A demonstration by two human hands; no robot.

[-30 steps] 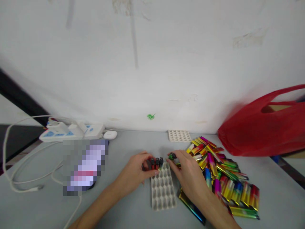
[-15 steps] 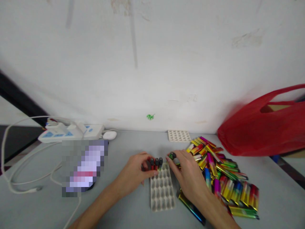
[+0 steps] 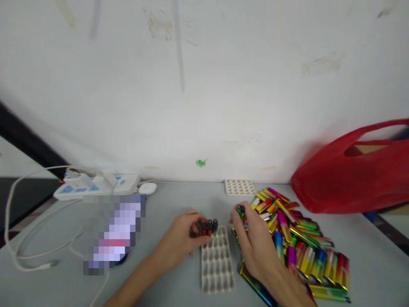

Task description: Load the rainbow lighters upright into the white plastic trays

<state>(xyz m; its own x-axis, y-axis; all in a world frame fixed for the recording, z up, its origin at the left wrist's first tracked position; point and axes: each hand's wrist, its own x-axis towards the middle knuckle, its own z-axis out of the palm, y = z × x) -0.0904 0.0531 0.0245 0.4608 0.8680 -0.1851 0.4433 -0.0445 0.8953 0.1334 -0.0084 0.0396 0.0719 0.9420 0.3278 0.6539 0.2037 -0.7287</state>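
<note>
Left hand (image 3: 181, 235) grips three upright black-topped sticks (image 3: 209, 224) at the far end of a pale, rectangular, multi-celled tray (image 3: 217, 267); right hand (image 3: 257, 238) pinches a green, black-topped stick (image 3: 240, 209). Shiny, multicoloured metallic strips (image 3: 283, 227) lie heaped rightward on the grey worktop (image 3: 174, 202).

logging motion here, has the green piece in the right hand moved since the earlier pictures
Yes: the green piece has shifted right, judged against the rear tray.

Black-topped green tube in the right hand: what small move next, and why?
Probably carry the green tube left to the far end of the nearer grid tray: the right hand holds it off to the right, while the left hand holds three black-topped tubes in a row there.
</note>
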